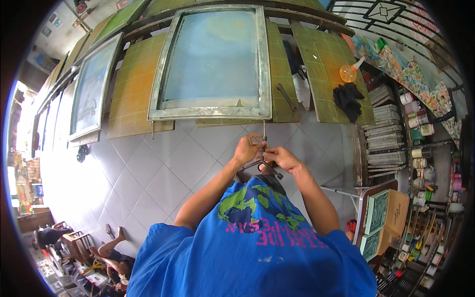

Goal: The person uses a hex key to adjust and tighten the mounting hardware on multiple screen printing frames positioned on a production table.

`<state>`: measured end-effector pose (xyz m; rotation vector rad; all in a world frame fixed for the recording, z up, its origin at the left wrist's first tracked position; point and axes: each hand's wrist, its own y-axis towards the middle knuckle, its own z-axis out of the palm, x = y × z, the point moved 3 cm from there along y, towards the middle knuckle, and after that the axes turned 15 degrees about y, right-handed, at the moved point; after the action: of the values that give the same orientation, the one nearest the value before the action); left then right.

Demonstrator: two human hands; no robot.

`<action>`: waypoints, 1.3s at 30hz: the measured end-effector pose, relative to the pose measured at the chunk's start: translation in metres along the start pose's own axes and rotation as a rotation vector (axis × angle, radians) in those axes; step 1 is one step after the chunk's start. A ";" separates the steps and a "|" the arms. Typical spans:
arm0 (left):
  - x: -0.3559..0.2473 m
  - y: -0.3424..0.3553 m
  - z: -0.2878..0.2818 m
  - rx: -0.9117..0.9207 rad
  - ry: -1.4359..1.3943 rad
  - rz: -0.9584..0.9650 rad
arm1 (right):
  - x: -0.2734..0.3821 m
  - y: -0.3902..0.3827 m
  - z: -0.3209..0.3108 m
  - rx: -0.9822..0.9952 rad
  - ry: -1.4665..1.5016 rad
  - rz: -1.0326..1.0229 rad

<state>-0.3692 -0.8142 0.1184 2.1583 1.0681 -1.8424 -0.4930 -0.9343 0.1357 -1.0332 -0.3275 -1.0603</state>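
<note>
In front of my chest is a dark Y-shaped socket wrench (261,163), its straight leg pointing away from me toward a thin metal rod (264,127). The rod juts from under the near right corner of a metal-framed screen (267,111) with pale blue mesh. My left hand (247,150) is closed, its fingers pinching around the upper part of the wrench's leg. Just beside it, the fingers of my right hand (283,159) also grip that leg, a little lower. Whatever sits between the fingertips is partly hidden.
An open-end wrench (286,96) lies on a green board right of the screen. Farther right are an orange squeeze bottle (348,74) and a black cloth (348,100). A folding table (363,213) with boxes stands near my right arm. Another framed screen (101,81) is at left; people sit lower left.
</note>
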 end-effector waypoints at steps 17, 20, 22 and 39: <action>-0.020 0.033 -0.009 -0.063 -0.094 -0.100 | -0.026 0.018 0.003 -0.293 0.186 -0.053; -0.015 0.037 -0.007 -0.157 0.064 -0.024 | -0.029 0.017 0.007 -0.324 0.125 -0.089; -0.019 0.036 -0.008 -0.151 0.123 -0.001 | -0.029 0.014 0.009 -0.342 0.076 -0.118; -0.012 0.029 0.001 0.302 -0.543 -0.151 | -0.027 0.022 0.016 -0.177 0.261 -0.122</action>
<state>-0.3543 -0.8411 0.1186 1.5594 0.8882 -2.5905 -0.4843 -0.9036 0.1139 -1.0262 -0.0856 -1.3372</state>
